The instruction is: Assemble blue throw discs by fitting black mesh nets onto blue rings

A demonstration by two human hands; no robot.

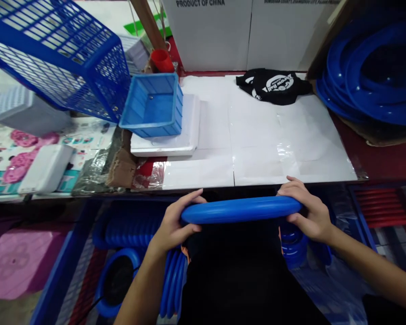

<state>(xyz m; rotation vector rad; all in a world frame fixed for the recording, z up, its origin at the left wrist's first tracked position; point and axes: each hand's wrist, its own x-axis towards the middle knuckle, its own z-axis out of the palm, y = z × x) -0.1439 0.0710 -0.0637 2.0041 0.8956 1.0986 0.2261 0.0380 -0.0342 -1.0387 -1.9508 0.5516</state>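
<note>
Both hands hold a blue round plastic piece (242, 210), seen edge-on in front of the body, so whether it is a ring or a solid disc does not show. Gripping its left end is my left hand (177, 219), with fingers above and thumb below. My right hand (306, 207) is closed round the right end in the same way. Beyond them, on a white-covered table (209, 169), lies a folded black cloth (274, 85) with white print. A stack of blue rings (355, 81) stands at the right.
A small blue bin (152, 108) sits on a white foam slab (192, 122), beside a large tilted blue crate (101, 58). White cartons (209, 36) stand at the back. Under the table are more blue rings (103, 280). A pink stool (20, 264) is at lower left.
</note>
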